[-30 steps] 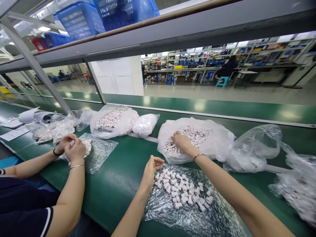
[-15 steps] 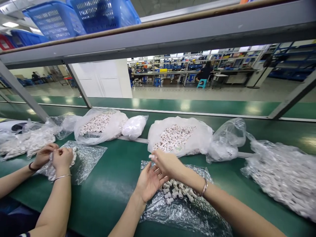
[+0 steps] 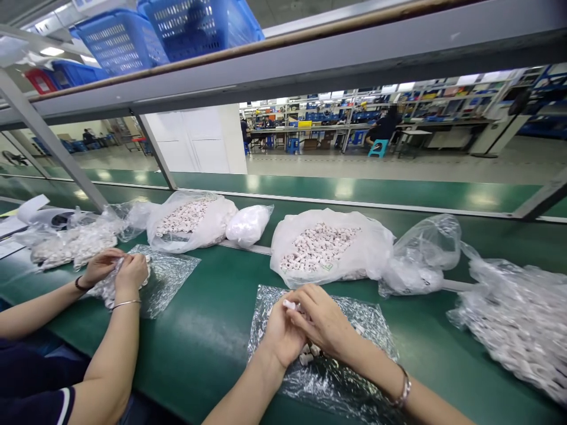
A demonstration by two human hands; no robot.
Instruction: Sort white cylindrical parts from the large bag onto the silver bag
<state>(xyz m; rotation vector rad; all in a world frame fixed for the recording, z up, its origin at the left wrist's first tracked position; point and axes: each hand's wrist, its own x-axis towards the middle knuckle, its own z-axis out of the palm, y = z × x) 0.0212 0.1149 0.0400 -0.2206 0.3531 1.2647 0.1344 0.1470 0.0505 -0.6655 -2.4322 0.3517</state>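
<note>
My left hand [image 3: 280, 335] and my right hand [image 3: 326, 321] meet over a sheet of clear plastic film. A small white plastic piece [image 3: 289, 304], short and tube-like, shows between their fingers; both hands are closed around it. My fingers partly hide the piece. Under my hands, several loose cream-white plastic fittings [image 3: 306, 358] lie on the film [image 3: 381, 330], mostly covered from view. Just beyond stands an open white bag [image 3: 376, 239] full of small whitish parts [image 3: 321, 245].
At left, a co-worker's hands [image 3: 129, 273] handle white parts above another film sheet [image 3: 177, 271]. Filled bags [image 3: 195, 221] line the green bench [image 3: 199, 342]. A large clear bag of parts [image 3: 522, 319] lies at right. Overhead runs a shelf [image 3: 310, 59] with blue crates [image 3: 119, 41].
My right hand has come down toward me with the white piece and met my left hand. My left hand, open before, has closed at the piece. The view has shifted slightly.
</note>
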